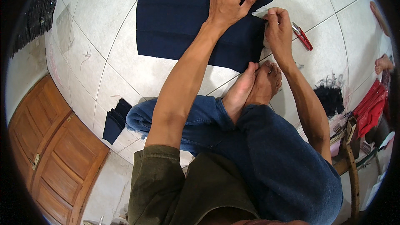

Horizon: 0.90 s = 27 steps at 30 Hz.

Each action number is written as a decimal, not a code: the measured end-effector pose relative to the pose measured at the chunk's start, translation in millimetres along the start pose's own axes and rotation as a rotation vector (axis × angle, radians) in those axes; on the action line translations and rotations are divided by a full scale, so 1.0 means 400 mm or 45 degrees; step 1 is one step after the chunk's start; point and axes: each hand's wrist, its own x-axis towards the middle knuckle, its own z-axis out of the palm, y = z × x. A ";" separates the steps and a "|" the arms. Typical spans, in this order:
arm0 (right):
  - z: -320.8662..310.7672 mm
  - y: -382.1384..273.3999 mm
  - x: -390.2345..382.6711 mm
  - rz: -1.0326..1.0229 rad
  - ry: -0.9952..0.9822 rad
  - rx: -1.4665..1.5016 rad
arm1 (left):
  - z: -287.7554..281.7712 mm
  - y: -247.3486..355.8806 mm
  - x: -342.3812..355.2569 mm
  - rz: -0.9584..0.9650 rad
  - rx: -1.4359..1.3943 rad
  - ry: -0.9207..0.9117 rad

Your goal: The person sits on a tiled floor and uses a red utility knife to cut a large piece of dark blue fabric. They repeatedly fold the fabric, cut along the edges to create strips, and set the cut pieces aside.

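A large dark navy piece of cloth [179, 25] lies spread on the floor in front of me, with faint crease lines across it. My left hand [233, 2] is over its upper right part. The fingers are bent and the thumb stands apart from the forefinger, with nothing visible between them. At the cloth's notched right edge, my right hand [278, 27] pinches thumb against forefinger. A thin pale line shows by those fingertips; what they hold is too small to make out. Red-handled thread snips [303, 36] lie just right of that hand.
My bare feet [258, 84] are crossed close to the cloth's lower edge. Dark scraps and loose threads [330, 98] lie at right, folded navy pieces [116, 121] by my left knee. Another person's foot [383, 64], red cloth [370, 107] and a wooden frame [352, 162] are far right.
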 end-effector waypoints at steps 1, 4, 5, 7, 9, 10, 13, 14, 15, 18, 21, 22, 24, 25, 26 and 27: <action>-0.002 -0.006 0.005 0.017 0.046 0.005 | -0.003 0.001 0.000 0.004 0.004 0.006; -0.014 -0.031 0.001 0.174 -0.055 0.084 | -0.006 0.004 0.002 0.013 0.003 0.004; -0.011 -0.034 0.001 0.180 -0.075 0.067 | -0.007 0.004 0.001 0.007 0.003 0.000; 0.004 -0.021 0.003 -0.035 -0.103 -0.114 | -0.007 0.002 0.001 -0.001 0.000 -0.011; 0.015 0.005 0.011 -0.198 -0.116 -0.171 | -0.003 0.002 0.002 0.008 -0.001 -0.002; 0.017 0.020 0.017 -0.253 -0.114 -0.138 | 0.000 0.003 0.004 0.014 -0.005 0.002; -0.010 0.009 0.018 -0.084 -0.236 -0.050 | -0.001 0.002 0.001 -0.010 -0.018 -0.047; -0.032 -0.006 0.015 0.029 -0.295 -0.023 | -0.002 0.001 0.000 0.009 -0.023 -0.047; -0.070 -0.018 0.014 0.120 -0.321 0.285 | -0.006 0.007 0.006 0.031 -0.035 -0.041; -0.214 -0.036 0.003 0.326 -0.229 1.005 | -0.021 -0.017 -0.013 -0.065 -0.067 -0.148; -0.348 -0.032 -0.056 0.357 0.024 1.170 | -0.035 -0.042 -0.055 0.015 0.063 -0.169; -0.384 -0.018 -0.089 0.410 0.032 0.788 | -0.031 -0.047 -0.065 0.089 0.124 -0.154; -0.441 0.018 -0.170 0.458 -0.199 -0.048 | -0.050 -0.046 -0.092 0.140 0.167 -0.319; -0.450 0.014 -0.206 0.456 -0.436 -0.502 | -0.067 -0.036 -0.105 0.166 0.192 -0.407; -0.450 0.002 -0.228 0.535 -0.609 -0.579 | -0.084 -0.027 -0.115 0.152 0.220 -0.466; -0.433 -0.023 -0.241 0.613 -0.782 -0.649 | -0.106 -0.014 -0.120 0.163 0.278 -0.499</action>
